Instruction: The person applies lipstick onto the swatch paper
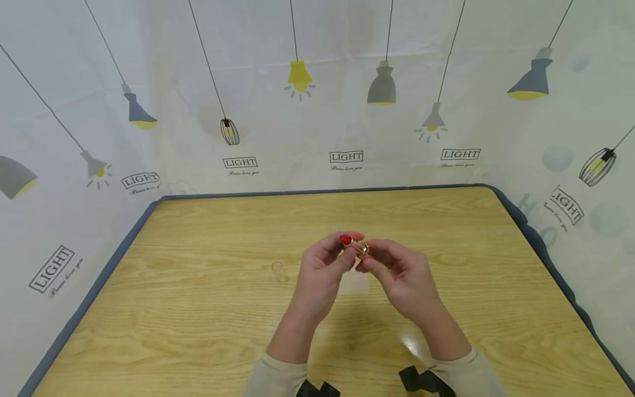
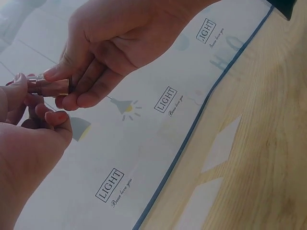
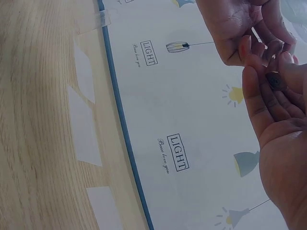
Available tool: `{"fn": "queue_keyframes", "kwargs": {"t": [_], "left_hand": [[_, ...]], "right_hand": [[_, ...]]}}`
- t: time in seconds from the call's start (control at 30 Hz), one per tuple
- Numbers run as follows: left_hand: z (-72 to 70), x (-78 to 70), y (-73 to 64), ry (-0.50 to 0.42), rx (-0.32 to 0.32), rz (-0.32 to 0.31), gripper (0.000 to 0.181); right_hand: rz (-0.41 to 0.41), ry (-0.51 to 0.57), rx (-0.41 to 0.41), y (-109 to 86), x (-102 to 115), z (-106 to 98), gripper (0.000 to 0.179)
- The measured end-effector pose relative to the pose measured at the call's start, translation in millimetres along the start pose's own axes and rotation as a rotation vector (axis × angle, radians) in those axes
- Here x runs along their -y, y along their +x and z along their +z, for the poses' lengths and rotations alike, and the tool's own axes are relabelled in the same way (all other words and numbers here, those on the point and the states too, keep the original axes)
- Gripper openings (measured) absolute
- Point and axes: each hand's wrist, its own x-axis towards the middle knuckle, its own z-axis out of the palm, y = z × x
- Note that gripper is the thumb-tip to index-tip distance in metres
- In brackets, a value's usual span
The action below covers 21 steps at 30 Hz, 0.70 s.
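Note:
A lipstick (image 1: 358, 246) with a bared red bullet and a shiny rose-gold tube is held between both hands, above the middle of the table. My left hand (image 1: 317, 278) pinches the tube with thumb and fingers close to the red end, which points left. At the base end, the thumb and fingers of my right hand (image 1: 409, 282) grip the tube. The left wrist view shows the copper-coloured tube (image 2: 53, 88) lying lengthwise between the two hands. Its dark round base (image 3: 275, 81) shows among the fingers in the right wrist view.
A wood-grain table (image 1: 198, 309) lies below, bordered by a blue-grey edge (image 1: 317, 192). Pale rectangular patches (image 3: 85, 127) lie on it. Behind and at the sides hangs a white sheet (image 1: 307, 127) printed with lamps. Black straps (image 1: 426, 380) sit at the wrists.

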Motion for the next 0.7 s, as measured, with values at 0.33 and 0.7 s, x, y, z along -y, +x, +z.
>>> {"fn": "queue_keyframes", "kwargs": {"t": [0.33, 0.7], "left_hand": [[2.0, 0.1, 3.7, -0.006, -0.038, 0.000, 0.049], [5.0, 7.8, 10.1, 0.024, -0.107, 0.007, 0.035]], "right_hand": [[0.090, -0.125, -0.012, 2.6, 2.9, -5.4, 0.023], [0.189, -0.041, -0.016, 2.9, 4.5, -9.0, 0.030]]}}
